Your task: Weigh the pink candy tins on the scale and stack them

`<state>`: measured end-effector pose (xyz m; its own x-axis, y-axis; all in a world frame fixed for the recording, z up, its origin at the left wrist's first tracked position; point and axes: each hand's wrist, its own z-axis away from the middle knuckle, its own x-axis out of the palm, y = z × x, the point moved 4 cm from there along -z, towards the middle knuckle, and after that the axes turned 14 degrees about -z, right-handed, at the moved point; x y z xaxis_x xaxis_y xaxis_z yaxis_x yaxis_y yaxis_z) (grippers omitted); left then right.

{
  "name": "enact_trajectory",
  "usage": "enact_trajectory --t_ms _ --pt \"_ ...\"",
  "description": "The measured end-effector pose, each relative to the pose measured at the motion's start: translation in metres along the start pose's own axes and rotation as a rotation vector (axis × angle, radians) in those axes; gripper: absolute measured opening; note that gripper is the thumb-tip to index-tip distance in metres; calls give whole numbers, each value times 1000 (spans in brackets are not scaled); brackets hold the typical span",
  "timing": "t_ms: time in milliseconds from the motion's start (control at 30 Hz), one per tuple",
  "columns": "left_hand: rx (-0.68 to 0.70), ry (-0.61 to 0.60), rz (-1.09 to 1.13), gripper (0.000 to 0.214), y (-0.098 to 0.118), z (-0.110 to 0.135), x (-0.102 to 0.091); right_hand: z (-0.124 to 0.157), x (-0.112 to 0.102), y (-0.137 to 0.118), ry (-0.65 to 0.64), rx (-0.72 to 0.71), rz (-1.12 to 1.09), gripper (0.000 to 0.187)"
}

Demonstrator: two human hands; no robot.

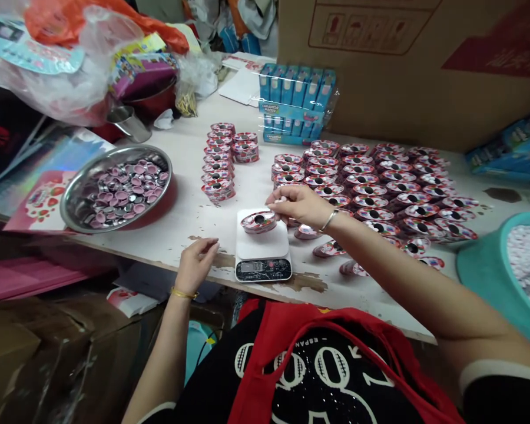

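A small white kitchen scale (263, 250) sits at the near edge of the table, its display lit. On its platform lies a round pink tin (259, 221) with a dark hole in its top. My right hand (298, 205) is closed in a pinch just above and right of that tin, holding something pale that I cannot make out. My left hand (196, 259) rests on the table left of the scale, its fingers curled together with nothing visible in them. Both wrists wear thin gold bangles.
Rows of similar tins (380, 188) cover the table's right; two stacks of tins (219, 162) stand at centre. A steel bowl (77, 194) of pink lids is left, a teal basin (481, 265) of white pieces right. Blue boxes (295, 103) and a large carton (401, 70) stand behind.
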<state>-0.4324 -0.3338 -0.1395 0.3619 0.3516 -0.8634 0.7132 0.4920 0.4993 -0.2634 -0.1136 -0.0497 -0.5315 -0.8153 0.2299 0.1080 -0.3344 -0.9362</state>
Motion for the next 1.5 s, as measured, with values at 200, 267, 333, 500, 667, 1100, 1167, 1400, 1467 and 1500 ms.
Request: enact_trajectory --t_ms 200,267,333,500,667,1100,1167,1400,1467,1500 --pt "16 12 8 29 -8 5 10 -19 17 1 -23 -56 406 8" --pt "33 17 4 28 -8 4 12 -21 19 2 -21 -88 539 7" --pt "46 22 3 27 -7 2 13 -22 21 4 -24 -107 660 8" --pt "76 21 -13 27 -7 0 16 -22 26 3 -63 -165 890 11" --pt "67 15 -4 28 -10 0 19 -23 30 6 -97 -152 1010 18" --pt "16 8 29 29 -8 -1 21 -3 -21 4 65 29 -10 15" --pt "14 8 34 29 -8 -2 22 0 -29 9 77 69 -39 18" --pt "14 14 48 28 -8 -2 22 -1 -10 9 47 14 257 7" --pt "13 16 51 28 -8 -2 22 -5 1 7 18 -35 377 6" --pt "12 15 54 28 -8 -2 22 -7 6 6 3 -58 440 6"
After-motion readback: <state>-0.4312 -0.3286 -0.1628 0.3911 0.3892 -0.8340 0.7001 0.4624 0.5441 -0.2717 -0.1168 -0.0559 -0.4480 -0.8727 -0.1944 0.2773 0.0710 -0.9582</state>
